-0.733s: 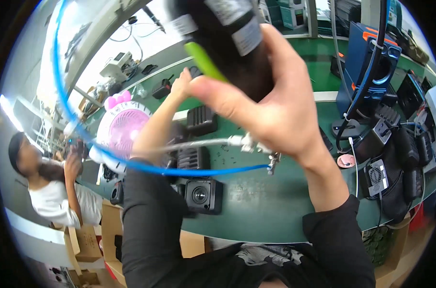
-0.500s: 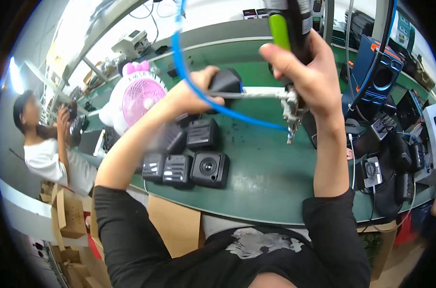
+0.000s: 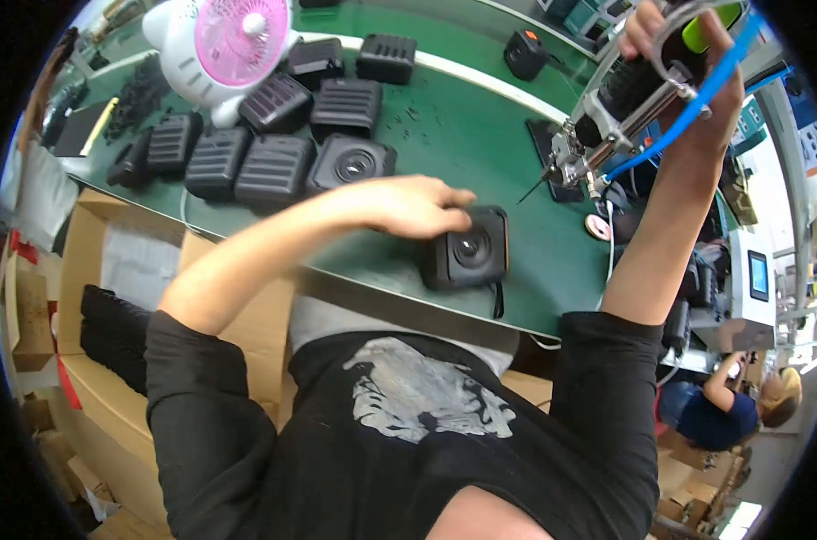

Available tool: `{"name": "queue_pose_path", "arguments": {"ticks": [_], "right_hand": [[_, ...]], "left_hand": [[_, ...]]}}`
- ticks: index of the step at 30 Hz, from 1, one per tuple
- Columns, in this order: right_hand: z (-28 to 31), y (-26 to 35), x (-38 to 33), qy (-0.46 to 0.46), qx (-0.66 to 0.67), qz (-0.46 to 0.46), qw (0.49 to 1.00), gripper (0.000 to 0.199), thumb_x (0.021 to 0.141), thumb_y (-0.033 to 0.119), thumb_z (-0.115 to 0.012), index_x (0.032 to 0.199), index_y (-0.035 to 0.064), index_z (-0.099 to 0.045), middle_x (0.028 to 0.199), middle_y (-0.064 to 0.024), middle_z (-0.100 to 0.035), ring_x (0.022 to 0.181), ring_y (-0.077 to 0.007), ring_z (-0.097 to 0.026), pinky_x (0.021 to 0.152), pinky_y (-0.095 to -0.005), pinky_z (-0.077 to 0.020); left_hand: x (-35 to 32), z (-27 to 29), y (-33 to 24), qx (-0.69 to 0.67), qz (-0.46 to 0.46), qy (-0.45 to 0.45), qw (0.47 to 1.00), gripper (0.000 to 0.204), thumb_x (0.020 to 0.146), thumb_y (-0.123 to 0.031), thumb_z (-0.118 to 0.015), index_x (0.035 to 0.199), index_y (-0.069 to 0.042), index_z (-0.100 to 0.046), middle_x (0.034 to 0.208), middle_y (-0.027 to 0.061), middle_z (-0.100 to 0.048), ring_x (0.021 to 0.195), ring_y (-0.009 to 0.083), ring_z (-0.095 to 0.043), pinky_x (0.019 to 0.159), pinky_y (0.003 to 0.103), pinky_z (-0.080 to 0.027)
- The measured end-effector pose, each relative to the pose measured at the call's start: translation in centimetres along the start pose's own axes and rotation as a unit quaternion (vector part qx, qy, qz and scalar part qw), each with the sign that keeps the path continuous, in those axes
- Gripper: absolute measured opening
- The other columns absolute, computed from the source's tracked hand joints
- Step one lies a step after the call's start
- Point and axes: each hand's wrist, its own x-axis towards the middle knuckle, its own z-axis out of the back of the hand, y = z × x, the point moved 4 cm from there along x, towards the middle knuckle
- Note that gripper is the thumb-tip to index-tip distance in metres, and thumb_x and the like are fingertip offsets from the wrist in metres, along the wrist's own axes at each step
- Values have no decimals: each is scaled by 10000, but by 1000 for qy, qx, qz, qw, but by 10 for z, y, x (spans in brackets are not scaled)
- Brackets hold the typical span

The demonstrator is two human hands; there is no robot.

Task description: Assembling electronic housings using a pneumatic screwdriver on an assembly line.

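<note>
At the far left corner of the black box [image 3: 467, 261] I have my left hand [image 3: 417, 207], fingers a little bent, their tips touching or just over its edge. The hand is slightly blurred, so I cannot tell whether thumb and fingers pinch the box. It sits on the green table [image 3: 552, 270] near the edge on my side, round middle facing up, a short black strap [image 3: 498, 301] poking out at its near right corner.

Beyond the box and to its right, my right hand [image 3: 710, 90] is wrapped around a screwdriver [image 3: 631, 87], raised and slanted so that its thin bit [image 3: 534, 187] points down toward the box but stays apart from it. A blue hose [image 3: 687, 126] runs up from the metal end.

Just left of the box, beyond my left forearm, lies a second box [image 3: 356, 162] with its round middle up. Ribbed boxes [image 3: 276, 168] stand farther left of it. Well beyond the box on the left is a pink and white fan [image 3: 242, 40]; well beyond on the right, a small dark cube [image 3: 523, 56]. A cardboard carton [image 3: 111, 409] is left of the box, on my side.
</note>
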Motion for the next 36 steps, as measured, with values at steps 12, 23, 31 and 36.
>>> {"name": "queue_pose_path", "arguments": {"ticks": [12, 23, 31, 36], "right_hand": [[-31, 24, -25, -136, -68, 86, 985, 492, 953, 544, -550, 968, 53, -517, 622, -20, -521, 456, -126, -525, 460, -276, -483], [-15, -15, -18, 104, 115, 41, 987, 493, 877, 458, -601, 1049, 8, -495, 798, -46, -517, 661, -141, -500, 679, -301, -398], [-15, -33, -31, 147, 74, -14, 986, 436, 933, 450, -528, 965, 15, -541, 740, -51, -544, 603, -150, -498, 632, -307, -404], [-5, -18, -21, 183, 75, -39, 979, 430, 927, 449, -524, 1007, 27, -538, 797, -59, -531, 635, -176, -503, 694, -329, -385]], "left_hand": [[-6, -35, -27, 272, -96, -274, 917, 648, 887, -534, -632, 1110, 71, -573, 1033, 194, -648, 1028, 326, -608, 914, 399, -475], [-10, -62, -24, 294, -93, -335, 890, 852, 619, -454, -835, 1177, 101, -508, 991, 126, -526, 963, 261, -520, 881, 344, -428], [-8, -61, -28, 317, -68, -311, 893, 805, 645, -446, -817, 1173, 85, -521, 1004, 114, -529, 970, 244, -515, 874, 335, -422], [-3, -63, -24, 319, -50, -290, 901, 786, 668, -473, -809, 1166, 67, -527, 1029, 116, -537, 1001, 244, -517, 898, 337, -424]]}}
